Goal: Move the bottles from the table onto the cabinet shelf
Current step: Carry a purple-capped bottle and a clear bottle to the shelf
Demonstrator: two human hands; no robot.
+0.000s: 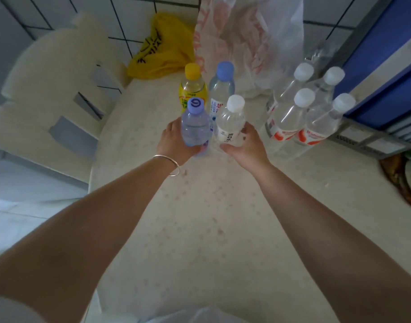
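Observation:
My left hand grips a blue-tinted bottle with a purple cap near its base. My right hand grips a clear bottle with a white cap beside it. Behind them stand a yellow-capped bottle and a blue-capped water bottle. To the right, several clear white-capped bottles with orange labels stand together in shrink wrap. All stand on the pale speckled table. A blue cabinet rises at the far right.
A yellow plastic bag and a large clear bag with red print lie at the table's back against the tiled wall. A cream plastic chair stands on the left. A patterned plate sits at the right edge.

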